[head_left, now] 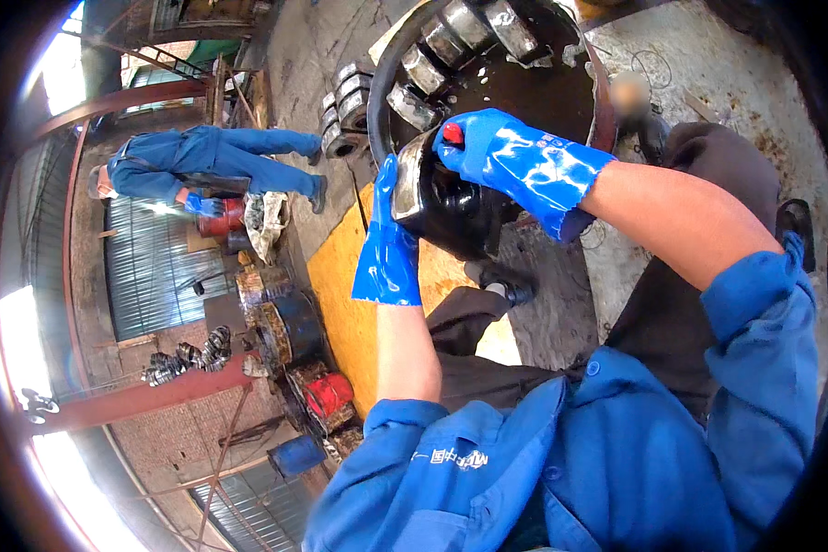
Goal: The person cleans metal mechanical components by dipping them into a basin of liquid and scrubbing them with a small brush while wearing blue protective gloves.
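Observation:
An oily, blackened metal block (453, 210) with a bright worn face and a dark hollow is tilted in front of me, at the near side of a round tub (602, 92). My left hand (391, 230), in a long blue rubber glove, grips the block's left side. In a matching glove, my right hand (492, 152) is closed around a red-handled tool (454, 133) at the block's top right. The tool's working end is hidden, so I cannot tell its kind. Dark liquid lies in the tub, and several similar metal blocks (446, 46) line its far left inside.
More metal blocks (348, 106) stand on the floor left of the tub. A yellow board (340, 276) lies below. Farther left, a co-worker (202, 161) in blue bends over a red container (221, 219). Drums (290, 331) line that side. A wire (653, 66) lies beyond the tub.

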Tool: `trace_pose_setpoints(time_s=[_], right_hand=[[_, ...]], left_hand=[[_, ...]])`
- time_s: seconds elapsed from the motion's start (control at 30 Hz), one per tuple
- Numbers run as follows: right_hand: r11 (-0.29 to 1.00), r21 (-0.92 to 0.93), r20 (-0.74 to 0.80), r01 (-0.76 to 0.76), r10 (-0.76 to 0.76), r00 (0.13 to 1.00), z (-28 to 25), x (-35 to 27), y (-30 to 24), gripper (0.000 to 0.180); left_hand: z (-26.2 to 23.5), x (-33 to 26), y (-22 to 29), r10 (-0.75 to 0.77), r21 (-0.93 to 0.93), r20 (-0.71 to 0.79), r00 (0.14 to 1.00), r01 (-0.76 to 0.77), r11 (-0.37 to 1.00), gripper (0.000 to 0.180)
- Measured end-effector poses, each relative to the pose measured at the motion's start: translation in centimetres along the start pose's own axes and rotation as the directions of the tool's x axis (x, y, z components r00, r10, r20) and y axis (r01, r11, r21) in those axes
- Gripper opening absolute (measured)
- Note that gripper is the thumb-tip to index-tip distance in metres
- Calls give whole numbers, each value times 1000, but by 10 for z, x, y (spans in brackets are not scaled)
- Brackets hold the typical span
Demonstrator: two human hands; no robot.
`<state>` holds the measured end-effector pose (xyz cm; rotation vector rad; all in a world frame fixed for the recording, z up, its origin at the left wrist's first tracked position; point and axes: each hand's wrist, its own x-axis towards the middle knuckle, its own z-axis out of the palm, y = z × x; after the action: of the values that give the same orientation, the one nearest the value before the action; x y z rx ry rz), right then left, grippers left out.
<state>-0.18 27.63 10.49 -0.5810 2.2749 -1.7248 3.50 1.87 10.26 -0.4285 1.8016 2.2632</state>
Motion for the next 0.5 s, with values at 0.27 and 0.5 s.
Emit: trace_pose_setpoints(time_s=[0.27, 0.5], right_hand=[[969, 180, 49, -167, 160, 986, 3, -2, 7, 27], [958, 272, 71, -88, 71, 995, 20, -22, 5, 22]], left_hand=[[-4, 9, -1, 2, -77, 41, 999, 1, 997, 56], [6, 6, 0, -1, -32, -30, 1000, 0, 999, 55]])
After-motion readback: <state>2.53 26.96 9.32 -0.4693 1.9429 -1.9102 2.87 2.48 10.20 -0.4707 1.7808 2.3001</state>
